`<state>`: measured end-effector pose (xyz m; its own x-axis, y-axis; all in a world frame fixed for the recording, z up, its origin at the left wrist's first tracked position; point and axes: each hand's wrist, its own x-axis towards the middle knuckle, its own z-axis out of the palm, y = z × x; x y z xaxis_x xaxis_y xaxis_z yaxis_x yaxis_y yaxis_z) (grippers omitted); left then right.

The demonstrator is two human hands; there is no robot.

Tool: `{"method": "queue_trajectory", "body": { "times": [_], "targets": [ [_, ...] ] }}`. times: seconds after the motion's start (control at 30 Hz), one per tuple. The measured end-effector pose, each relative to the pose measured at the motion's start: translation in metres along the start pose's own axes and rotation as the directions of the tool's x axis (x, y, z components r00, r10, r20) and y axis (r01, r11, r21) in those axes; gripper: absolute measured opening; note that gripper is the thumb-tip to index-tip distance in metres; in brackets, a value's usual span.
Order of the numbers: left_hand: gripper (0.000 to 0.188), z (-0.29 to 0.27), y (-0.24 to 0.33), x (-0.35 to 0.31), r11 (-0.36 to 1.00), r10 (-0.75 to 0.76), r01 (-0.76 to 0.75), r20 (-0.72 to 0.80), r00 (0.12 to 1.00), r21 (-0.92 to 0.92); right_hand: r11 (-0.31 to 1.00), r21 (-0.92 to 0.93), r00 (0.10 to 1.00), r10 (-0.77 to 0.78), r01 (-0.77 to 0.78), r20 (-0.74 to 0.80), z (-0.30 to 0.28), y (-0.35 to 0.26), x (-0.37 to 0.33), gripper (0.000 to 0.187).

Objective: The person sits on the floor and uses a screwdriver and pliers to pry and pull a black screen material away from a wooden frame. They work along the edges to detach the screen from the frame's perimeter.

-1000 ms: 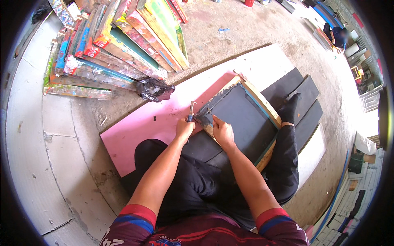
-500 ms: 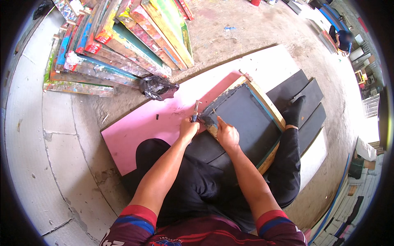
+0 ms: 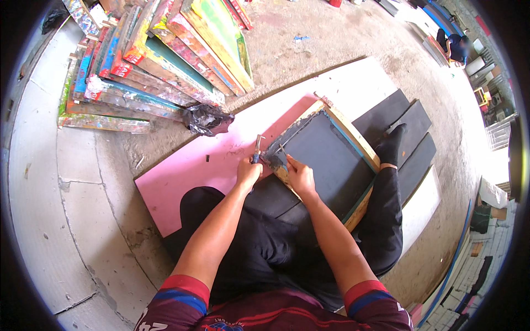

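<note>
Paint-smeared frames (image 3: 165, 71) stacked far left. Pink board (image 3: 182, 182); over it, left hand (image 3: 249, 172) clenched round dark-handled metal tool (image 3: 258, 144). Right hand (image 3: 301, 175) pinches slim object (image 3: 282, 148) at left corner of dark-panelled wooden frame (image 3: 354, 135), lying beside foot (image 3: 392, 144).

Lettering is present on the shirt (image 3: 276, 320) and on the stacked frames (image 3: 182, 49). Shirt, left sleeve (image 3: 185, 292): white numerals, set at an angle near the lower edge of the view. Shirt, right sleeve (image 3: 370, 295): a white marking, cut off and not legible. Shirt, chest: a line of small pale capitals, inverted in this view, adjoining a round blue emblem (image 3: 225, 326) with red in it. Stacked frames: red labels (image 3: 122, 67) with white capitals at the near corners of several frames, partly covered by paint and neighbouring frames. Pink board (image 3: 187, 179): dark marks near the upper edge; whether these are writing cannot be determined.
</note>
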<state>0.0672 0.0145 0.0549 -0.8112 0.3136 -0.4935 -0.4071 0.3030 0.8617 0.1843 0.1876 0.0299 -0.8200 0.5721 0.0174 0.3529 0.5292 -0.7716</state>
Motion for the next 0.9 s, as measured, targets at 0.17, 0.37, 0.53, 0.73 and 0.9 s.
{"method": "queue_trajectory", "body": {
  "times": [0.17, 0.37, 0.53, 0.73, 0.9],
  "targets": [
    [0.073, 0.003, -0.009, 0.008, 0.998, 0.052, -0.051, -0.028, 0.998, 0.027, 0.958, 0.165, 0.970, 0.217, -0.233, 0.111, -0.004, 0.000, 0.006, 0.035],
    [0.073, -0.001, -0.005, 0.001, 0.999, 0.035, -0.035, 0.000, 0.999, -0.031, 0.995, -0.036, 0.994, -0.093, 0.095, 0.052, -0.016, -0.001, 0.004, 0.036],
    [0.073, -0.002, -0.005, 0.001, 0.998, 0.043, -0.043, -0.014, 0.999, -0.040, 0.818, 0.429, 0.909, 0.253, -0.383, 0.331, -0.024, 0.003, 0.016, 0.041],
    [0.071, -0.002, -0.002, 0.000, 0.998, 0.049, -0.049, -0.006, 0.999, -0.038, 0.999, -0.004, 0.980, 0.041, -0.042, 0.197, -0.023, -0.003, 0.014, 0.037],
    [0.072, -0.006, -0.003, 0.001, 1.000, 0.020, -0.020, 0.002, 1.000, -0.010, 0.766, 0.325, 0.790, 0.363, -0.554, 0.494, -0.028, -0.031, 0.022, 0.036]
  ]
}}
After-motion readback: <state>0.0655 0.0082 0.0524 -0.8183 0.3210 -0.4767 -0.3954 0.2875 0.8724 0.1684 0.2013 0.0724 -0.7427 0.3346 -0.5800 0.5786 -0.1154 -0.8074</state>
